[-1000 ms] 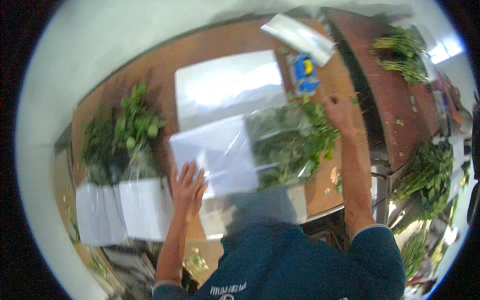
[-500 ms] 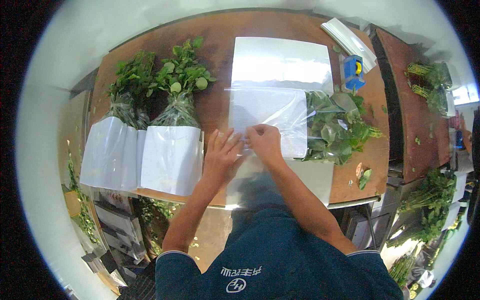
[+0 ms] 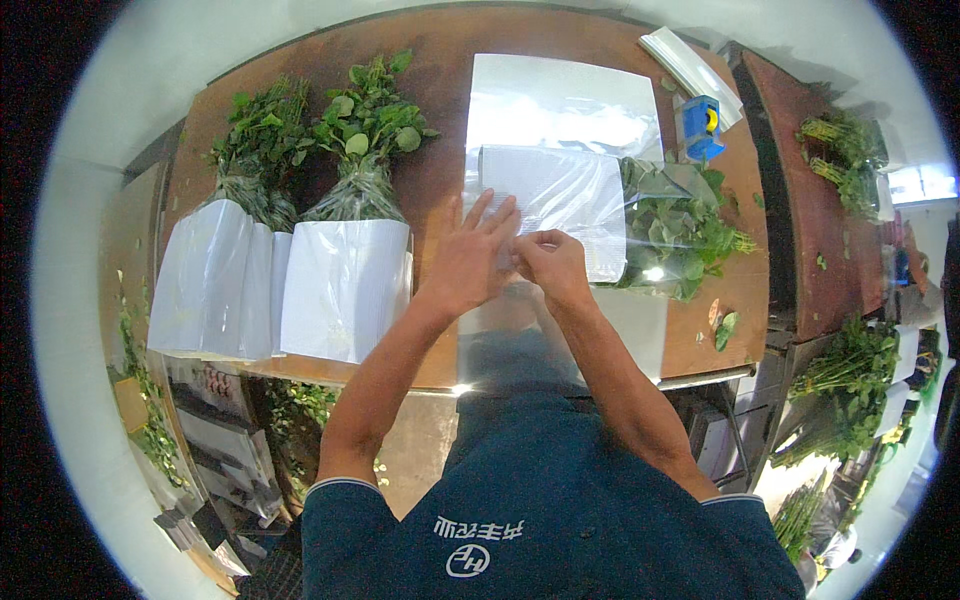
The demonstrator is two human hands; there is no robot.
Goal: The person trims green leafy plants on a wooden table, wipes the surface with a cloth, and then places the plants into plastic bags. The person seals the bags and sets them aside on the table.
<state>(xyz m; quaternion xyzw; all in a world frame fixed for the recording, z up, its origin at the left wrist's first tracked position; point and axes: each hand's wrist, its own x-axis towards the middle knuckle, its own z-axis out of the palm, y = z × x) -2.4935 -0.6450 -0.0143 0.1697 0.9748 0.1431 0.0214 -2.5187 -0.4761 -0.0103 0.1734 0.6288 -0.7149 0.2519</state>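
A bunch of leafy stems (image 3: 685,230) lies on its side on the table, its leaves pointing right. White corrugated paper (image 3: 570,205) and clear plastic film wrap its left part. My left hand (image 3: 470,255) rests with fingers spread at the left end of this wrap. Close beside it, my right hand (image 3: 555,265) pinches at the wrap's near left corner, apparently on the film's edge; the fingertips partly hide what they hold. Beneath the bunch is a shiny pale sheet (image 3: 560,100).
Wrapped leafy bunches (image 3: 345,285) stand to the left on the brown table (image 3: 440,110). A blue tape dispenser (image 3: 702,130) and white folded strips (image 3: 690,75) are at the far right. A loose leaf (image 3: 725,330) lies near the right edge. More greenery (image 3: 845,390) is on the right.
The wrap's left edge, loose and overhanging before, now lies closer around the bunch. My left hand has moved forward onto it with fingers spread; my right hand still pinches at the near corner.
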